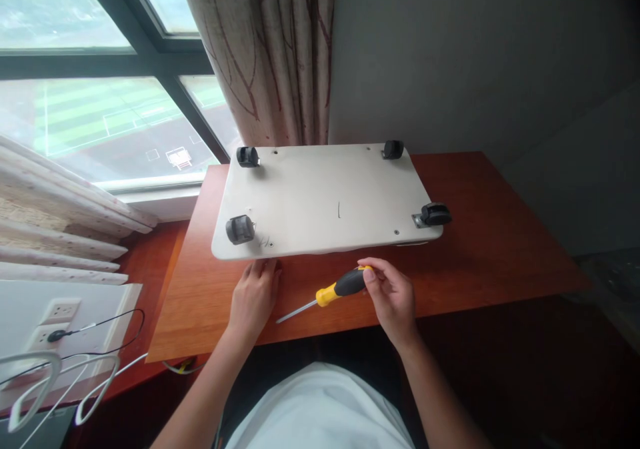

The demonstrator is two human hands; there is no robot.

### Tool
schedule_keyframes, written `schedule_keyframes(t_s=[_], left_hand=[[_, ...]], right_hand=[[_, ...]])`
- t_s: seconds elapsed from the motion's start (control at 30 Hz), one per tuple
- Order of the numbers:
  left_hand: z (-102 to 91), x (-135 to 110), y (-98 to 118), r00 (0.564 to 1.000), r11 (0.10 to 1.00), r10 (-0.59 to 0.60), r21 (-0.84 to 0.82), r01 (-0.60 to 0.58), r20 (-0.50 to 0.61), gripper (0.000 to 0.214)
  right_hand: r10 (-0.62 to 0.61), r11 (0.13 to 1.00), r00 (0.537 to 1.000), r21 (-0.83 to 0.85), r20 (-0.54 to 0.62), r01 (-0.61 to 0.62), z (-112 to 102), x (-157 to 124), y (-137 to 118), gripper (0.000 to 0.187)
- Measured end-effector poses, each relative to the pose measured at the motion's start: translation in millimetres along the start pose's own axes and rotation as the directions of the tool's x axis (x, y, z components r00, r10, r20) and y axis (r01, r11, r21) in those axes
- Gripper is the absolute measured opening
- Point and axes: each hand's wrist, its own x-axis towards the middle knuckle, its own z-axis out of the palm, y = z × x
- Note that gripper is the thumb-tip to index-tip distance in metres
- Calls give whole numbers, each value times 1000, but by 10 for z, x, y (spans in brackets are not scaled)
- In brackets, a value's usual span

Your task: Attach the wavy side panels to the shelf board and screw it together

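Observation:
My right hand (393, 297) pinches the end of the handle of a screwdriver (345, 283) with a black and yellow grip. Its metal shaft points left and down, over the front of the table. My left hand (255, 295) lies on the table against the front edge of a white board (310, 195), fingers forward, with the fingertips partly hidden at that edge. Near the board's corners sit black casters: back left (247, 157), back right (393, 149), front left (240, 229) and front right (435, 214). A metal plate shows beside the front right caster.
The board rests on a reddish-brown wooden table (500, 235). Behind stand a patterned curtain (280, 55) and a grey wall (450, 55). A window is at the left, above wall sockets (63, 310) with a black plug (57, 335) and cords. White looped tubing (100, 385) stands at the lower left.

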Motion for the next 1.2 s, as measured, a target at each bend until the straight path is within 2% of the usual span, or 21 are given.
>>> schedule_keyframes(t_s=[0.1, 0.2, 0.27, 0.37, 0.43, 0.5, 0.53, 0.6, 0.63, 0.67, 0.7, 0.77, 0.8, 0.87, 0.9, 0.97, 1.07, 1.2], left_hand=[[28, 47, 8, 1000, 999, 31, -32, -31, -2, 29], [10, 62, -6, 995, 994, 53, -96, -45, 85, 35], [-69, 63, 5, 987, 983, 71, -178, -44, 147, 33], [-325, 74, 65, 975, 912, 135, -406, -52, 177, 25], [-568, 112, 96, 962, 796, 204, -603, -56, 180, 19], [-822, 208, 72, 969, 699, 216, -712, -67, 121, 10], [-937, 292, 31, 984, 695, 169, -714, -84, 49, 7], [-1117, 553, -102, 986, 713, 81, -682, -161, -148, 12], [-1175, 733, -187, 965, 723, 39, -659, -208, -261, 14], [-1210, 946, -275, 944, 748, -14, -631, -208, -329, 17], [-1223, 1183, -358, 927, 787, -37, -582, -203, -374, 17], [-1191, 1696, -491, 918, 816, -58, -549, -183, -392, 16], [-1150, 1950, -534, 933, 825, -56, -543, -158, -357, 16], [-1037, 2403, -577, 979, 879, -36, -473, -63, -198, 12], [-971, 2590, -587, 993, 912, -5, -408, -44, -117, 13], [-836, 2876, -607, 1000, 933, 5, -361, -15, -28, 14], [-666, 3125, -677, 997, 964, 5, -266, 15, 77, 17], [-545, 3264, -782, 991, 964, 15, -265, 21, 135, 20]], right_hand=[[-17, 1000, 1000, -9, 8, 17, 7, -6, 6, 20], [-10, 1000, 1000, -7, 4, 10, -6, -7, 16, 20], [14, 1000, 1000, 8, -5, -14, -25, -1, 9, 20], [50, 998, 998, 46, -38, -49, -70, 38, -25, 21], [57, 995, 997, 83, -61, -52, -110, 98, -57, 21], [45, 992, 995, 119, -94, -34, -149, 193, -99, 22], [31, 991, 993, 130, -115, -16, -165, 257, -126, 22], [-12, 990, 987, 135, -158, 34, -184, 419, -202, 24], [-44, 990, 983, 127, -178, 67, -185, 517, -253, 25], [-81, 988, 978, 112, -193, 104, -180, 625, -311, 26], [-124, 985, 970, 91, -211, 145, -170, 742, -375, 27], [-223, 969, 943, 46, -246, 241, -136, 988, -510, 28], [-276, 956, 926, 26, -258, 293, -113, 1113, -575, 29], [-365, 926, 894, 0, -259, 378, -63, 1346, -688, 30], [-393, 915, 884, -12, -254, 404, -37, 1452, -732, 31], [-431, 900, 871, -42, -238, 434, 12, 1632, -795, 33], [-470, 883, 856, -115, -215, 456, 77, 1832, -829, 38], [-501, 863, 844, -185, -190, 470, 161, 2013, -819, 43]])
